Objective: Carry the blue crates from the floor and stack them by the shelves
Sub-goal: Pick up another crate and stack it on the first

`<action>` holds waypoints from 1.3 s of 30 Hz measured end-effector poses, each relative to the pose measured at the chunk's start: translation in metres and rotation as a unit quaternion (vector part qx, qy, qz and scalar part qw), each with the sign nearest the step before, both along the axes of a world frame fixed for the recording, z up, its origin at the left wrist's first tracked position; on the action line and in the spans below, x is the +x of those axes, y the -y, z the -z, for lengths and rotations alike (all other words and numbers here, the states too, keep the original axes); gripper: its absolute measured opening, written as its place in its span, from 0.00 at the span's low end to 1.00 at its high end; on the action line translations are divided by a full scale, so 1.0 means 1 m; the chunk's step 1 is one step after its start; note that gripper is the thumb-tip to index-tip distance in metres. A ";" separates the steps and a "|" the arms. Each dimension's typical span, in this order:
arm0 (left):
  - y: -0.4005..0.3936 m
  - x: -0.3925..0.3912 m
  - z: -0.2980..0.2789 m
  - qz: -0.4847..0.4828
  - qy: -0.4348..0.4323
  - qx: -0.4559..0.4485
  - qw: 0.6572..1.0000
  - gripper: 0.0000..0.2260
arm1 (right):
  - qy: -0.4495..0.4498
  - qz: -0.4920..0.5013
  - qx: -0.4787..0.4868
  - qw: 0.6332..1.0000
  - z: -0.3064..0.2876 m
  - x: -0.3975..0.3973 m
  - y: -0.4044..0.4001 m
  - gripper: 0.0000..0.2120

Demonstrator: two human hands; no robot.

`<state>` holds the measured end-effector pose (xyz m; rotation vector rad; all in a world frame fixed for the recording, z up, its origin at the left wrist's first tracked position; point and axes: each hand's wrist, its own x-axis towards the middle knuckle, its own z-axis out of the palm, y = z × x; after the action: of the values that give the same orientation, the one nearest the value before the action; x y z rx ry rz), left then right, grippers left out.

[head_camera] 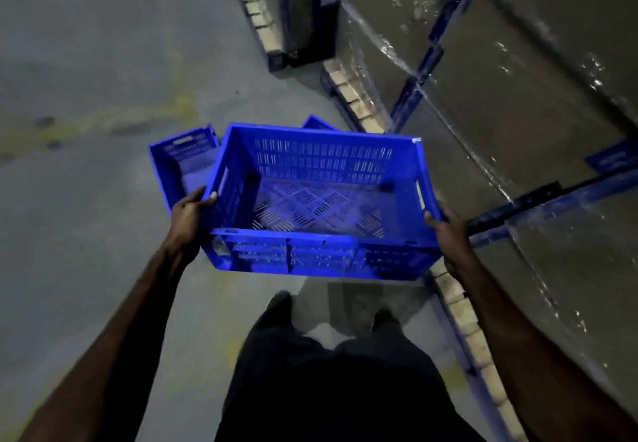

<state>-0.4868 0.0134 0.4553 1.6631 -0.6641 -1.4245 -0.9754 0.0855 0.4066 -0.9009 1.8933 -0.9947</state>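
Note:
An empty blue slotted crate [321, 200] is held in the air in front of me, above the floor. My left hand [189, 215] grips its left end wall and my right hand [448, 231] grips its right end wall. Behind it on the floor lies a second blue crate [179, 162], partly hidden by the held one. The corner of a third blue crate [316, 123] shows just past the far rim. The shelves [538, 196] with blue beams run along the right side.
Shrink-wrapped loads [518, 96] on pallets [359, 103] fill the shelf bays at right. A dark wrapped box [310, 10] stands on a pallet at the top. Grey concrete floor [86, 234] with faded yellow marks spreads to the left. My legs and shoes are below the crate.

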 end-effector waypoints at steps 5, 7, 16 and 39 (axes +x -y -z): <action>0.063 0.021 -0.005 0.176 -0.002 -0.020 0.984 0.15 | 0.019 0.092 0.020 0.995 -0.024 0.056 -0.048 0.15; 0.084 0.015 -0.012 0.219 -0.011 -0.017 0.975 0.11 | 0.043 0.149 0.017 0.988 -0.027 0.073 -0.070 0.15; 0.126 -0.065 -0.025 0.454 -0.008 -0.027 0.890 0.18 | 0.083 0.349 0.022 0.933 -0.044 0.110 -0.187 0.11; -0.197 -0.374 -0.048 0.792 -0.021 -0.049 0.609 0.15 | 0.048 0.766 -0.080 0.636 -0.072 0.227 -0.599 0.10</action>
<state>-0.8603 0.2108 0.5034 0.5664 -2.4673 -2.3594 -0.7485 0.6842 0.4788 1.0751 2.2488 -2.0395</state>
